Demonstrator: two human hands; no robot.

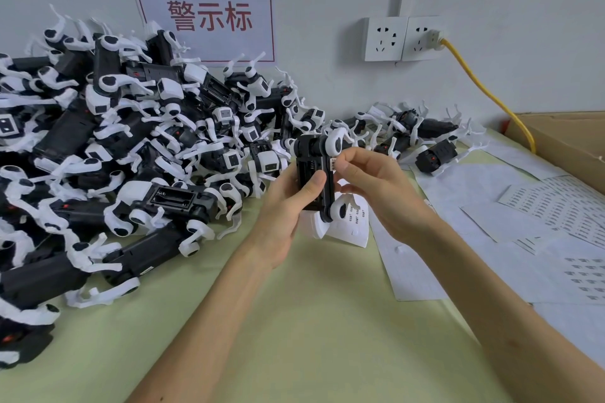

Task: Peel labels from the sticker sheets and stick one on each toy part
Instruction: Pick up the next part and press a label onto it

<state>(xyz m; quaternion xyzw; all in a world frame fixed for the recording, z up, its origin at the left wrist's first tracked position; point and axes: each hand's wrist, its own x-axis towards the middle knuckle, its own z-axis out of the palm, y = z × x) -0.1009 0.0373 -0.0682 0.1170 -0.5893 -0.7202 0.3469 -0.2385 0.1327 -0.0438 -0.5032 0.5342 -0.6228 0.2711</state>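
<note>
1. Your desk (294, 321) is the biggest thing here: pale green top, running right up to the white wall.
2. The big pile (114, 141) of black-and-white toy parts takes over the whole left side, stacked high against the wall.
3. The sticker sheets (491, 222) are spread flat over the right side of the desk, overlapping each other. Some carry rows of little printed labels.
4. A cardboard box (563, 141) sits at the far right edge, beside the sheets.
5. A wall sign (203, 10) with a red border and red characters hangs behind the pile.
6. A smaller bunch (425, 137) of toy parts lies at the back, between the big pile and the box.
7. Two wall sockets (402, 38) sit side by side. A yellow cable (484, 91) is plugged into the right one and drops down behind the box.
8. The toy part (314, 173) you're working on is held upright above the middle of the desk, in front of the pile.
9. Your left hand (288, 206) is wrapped round the toy part's black body, thumb pressed on the front.
10. Your right hand (376, 186) pinches with thumb and forefinger at the toy part's right edge.
11. The label (333, 163) is a tiny white strip right at those fingertips, touching the toy part's side. Honestly can't tell if it's fully stuck down.
</note>
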